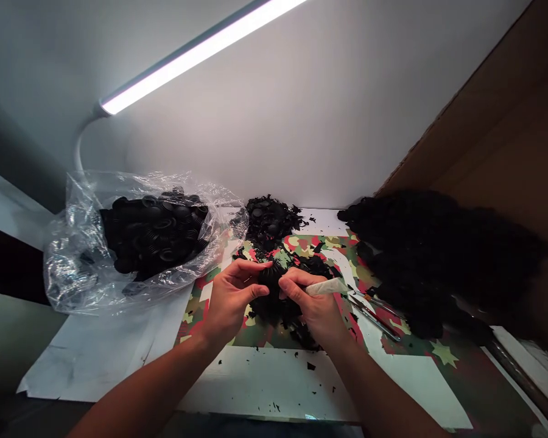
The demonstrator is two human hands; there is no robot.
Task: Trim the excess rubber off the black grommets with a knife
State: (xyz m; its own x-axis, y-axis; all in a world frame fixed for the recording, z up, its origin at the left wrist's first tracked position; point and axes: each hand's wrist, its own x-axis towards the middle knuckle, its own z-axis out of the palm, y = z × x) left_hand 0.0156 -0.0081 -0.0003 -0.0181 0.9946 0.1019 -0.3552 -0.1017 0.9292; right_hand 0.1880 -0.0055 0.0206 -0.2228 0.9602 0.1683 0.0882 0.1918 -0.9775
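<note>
Between the fingers of my left hand (231, 295) is a black ribbed rubber part (270, 277), gripped by thumb and fingertips. My right hand (311, 304) is closed around a tool with a pale wrapped handle (327, 286); its working tip is hidden behind the fingers, close to the rubber part. Black scraps (274, 311) lie beneath both hands on the patterned mat. On the left, a clear plastic bag (84, 243) holds many similar black ribbed parts (159, 228).
A large dark heap (438, 261) covers the right side beside a cardboard wall (497, 121). Metal tools (377, 317) lie right of my hands. A smaller pile of black scraps (274, 218) sits at the back. A lit lamp bar (201, 58) hangs overhead.
</note>
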